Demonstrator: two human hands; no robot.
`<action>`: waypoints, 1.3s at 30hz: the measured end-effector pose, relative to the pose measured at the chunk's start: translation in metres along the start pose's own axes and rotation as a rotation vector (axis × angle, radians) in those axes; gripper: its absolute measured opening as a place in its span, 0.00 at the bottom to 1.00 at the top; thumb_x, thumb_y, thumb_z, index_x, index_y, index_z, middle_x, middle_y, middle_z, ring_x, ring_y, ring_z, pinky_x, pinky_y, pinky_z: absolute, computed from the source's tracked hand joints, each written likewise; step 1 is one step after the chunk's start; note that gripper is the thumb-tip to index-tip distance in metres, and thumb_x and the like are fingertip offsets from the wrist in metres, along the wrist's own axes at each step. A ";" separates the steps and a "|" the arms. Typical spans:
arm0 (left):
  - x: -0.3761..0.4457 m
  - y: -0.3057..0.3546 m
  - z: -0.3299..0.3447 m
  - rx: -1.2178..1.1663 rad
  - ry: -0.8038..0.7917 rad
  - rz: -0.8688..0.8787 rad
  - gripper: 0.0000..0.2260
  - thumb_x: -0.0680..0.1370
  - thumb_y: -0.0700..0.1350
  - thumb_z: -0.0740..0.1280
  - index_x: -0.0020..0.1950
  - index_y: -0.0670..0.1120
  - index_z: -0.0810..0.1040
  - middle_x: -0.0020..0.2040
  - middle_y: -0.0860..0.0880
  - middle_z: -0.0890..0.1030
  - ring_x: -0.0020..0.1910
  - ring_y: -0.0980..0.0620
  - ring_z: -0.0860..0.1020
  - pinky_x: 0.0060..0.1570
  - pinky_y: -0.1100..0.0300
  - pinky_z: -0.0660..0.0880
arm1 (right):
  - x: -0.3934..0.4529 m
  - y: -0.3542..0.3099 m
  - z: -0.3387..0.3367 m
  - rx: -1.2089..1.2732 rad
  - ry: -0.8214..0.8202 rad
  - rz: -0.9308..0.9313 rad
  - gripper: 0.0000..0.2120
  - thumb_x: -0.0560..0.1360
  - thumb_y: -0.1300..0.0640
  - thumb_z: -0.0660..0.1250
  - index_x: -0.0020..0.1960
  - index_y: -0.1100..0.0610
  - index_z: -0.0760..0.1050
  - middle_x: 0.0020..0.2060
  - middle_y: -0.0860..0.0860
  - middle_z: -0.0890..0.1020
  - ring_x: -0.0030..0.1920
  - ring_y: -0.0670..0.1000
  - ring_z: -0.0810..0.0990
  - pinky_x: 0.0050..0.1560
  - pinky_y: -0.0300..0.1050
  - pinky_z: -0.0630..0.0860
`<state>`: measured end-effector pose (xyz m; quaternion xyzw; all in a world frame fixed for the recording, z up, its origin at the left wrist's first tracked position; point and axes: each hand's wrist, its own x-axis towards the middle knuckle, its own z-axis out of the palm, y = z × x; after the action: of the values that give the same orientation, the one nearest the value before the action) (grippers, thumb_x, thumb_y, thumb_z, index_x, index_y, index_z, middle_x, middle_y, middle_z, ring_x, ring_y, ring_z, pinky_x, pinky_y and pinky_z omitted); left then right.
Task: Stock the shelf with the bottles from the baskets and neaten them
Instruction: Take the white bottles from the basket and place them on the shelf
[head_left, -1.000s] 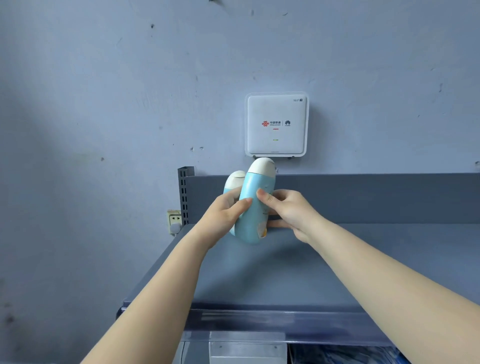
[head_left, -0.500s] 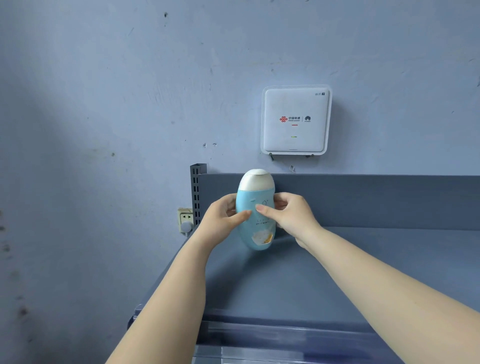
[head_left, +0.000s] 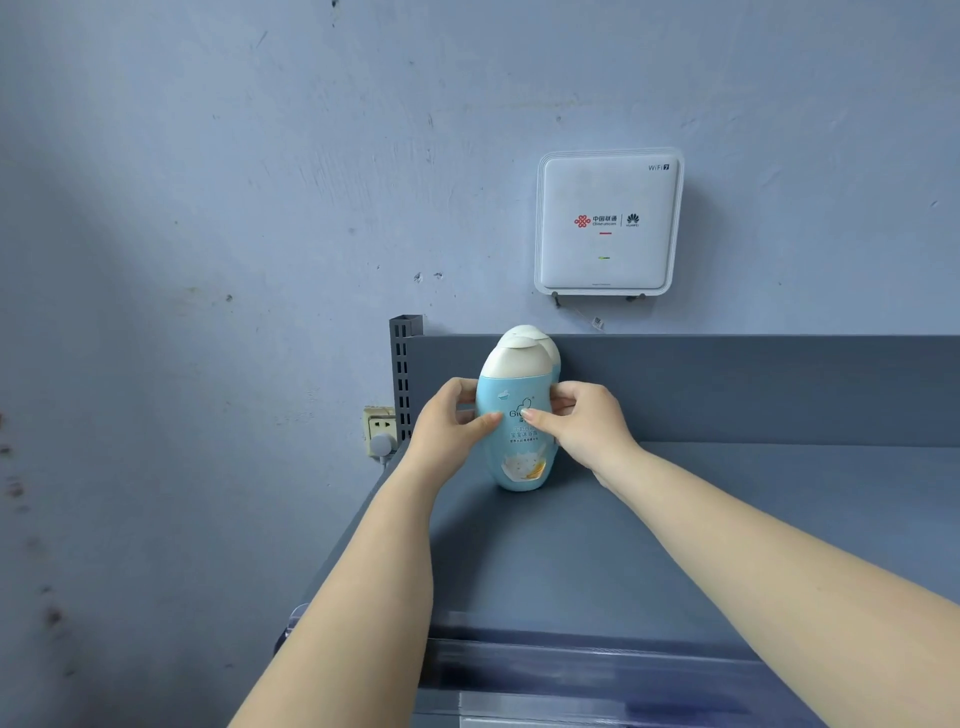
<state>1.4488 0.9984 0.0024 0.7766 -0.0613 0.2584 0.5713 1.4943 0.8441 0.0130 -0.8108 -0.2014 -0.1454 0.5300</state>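
Blue-grey wall all round, with one socket (head_left: 378, 422) low on the left, something plugged in. Left hand (head_left: 448, 430) and right hand (head_left: 582, 423) both grip the front bottle (head_left: 517, 415), thumbs pinching its label, lettering partly covered. Two bottles total; the second bottle (head_left: 549, 347) stands right behind, against the back panel of the grey shelf (head_left: 675, 545), left end. Up right, one white router (head_left: 608, 222) reads WiFi 7, China Unicom, Huawei.

our left hand (head_left: 449, 421) and right hand (head_left: 584, 423) grip the front bottle (head_left: 517, 415) upright on the shelf (head_left: 623, 545). a second bottle (head_left: 551, 349) stands just behind.
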 end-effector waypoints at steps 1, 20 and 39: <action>0.000 0.000 0.000 0.013 0.006 0.000 0.10 0.76 0.39 0.68 0.55 0.47 0.74 0.54 0.51 0.78 0.51 0.54 0.79 0.50 0.62 0.76 | 0.000 0.000 0.001 -0.003 0.007 0.001 0.13 0.69 0.57 0.75 0.52 0.59 0.80 0.46 0.53 0.84 0.48 0.52 0.82 0.53 0.52 0.78; -0.004 0.019 0.006 0.132 0.136 -0.036 0.20 0.76 0.43 0.66 0.67 0.45 0.68 0.60 0.50 0.74 0.55 0.51 0.75 0.53 0.53 0.75 | -0.004 -0.011 -0.028 0.125 0.060 0.108 0.21 0.69 0.57 0.74 0.60 0.60 0.75 0.47 0.50 0.79 0.54 0.52 0.79 0.59 0.53 0.76; -0.087 0.170 0.303 0.938 -0.348 0.730 0.10 0.78 0.43 0.57 0.54 0.43 0.75 0.51 0.47 0.77 0.49 0.46 0.74 0.40 0.57 0.64 | -0.156 0.035 -0.338 -1.425 0.137 -0.045 0.11 0.79 0.52 0.57 0.54 0.57 0.74 0.51 0.51 0.77 0.54 0.53 0.73 0.40 0.45 0.67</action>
<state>1.4082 0.6445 0.0421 0.9046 -0.2953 0.3063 0.0255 1.3666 0.4945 0.0492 -0.9445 -0.0404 -0.3030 -0.1201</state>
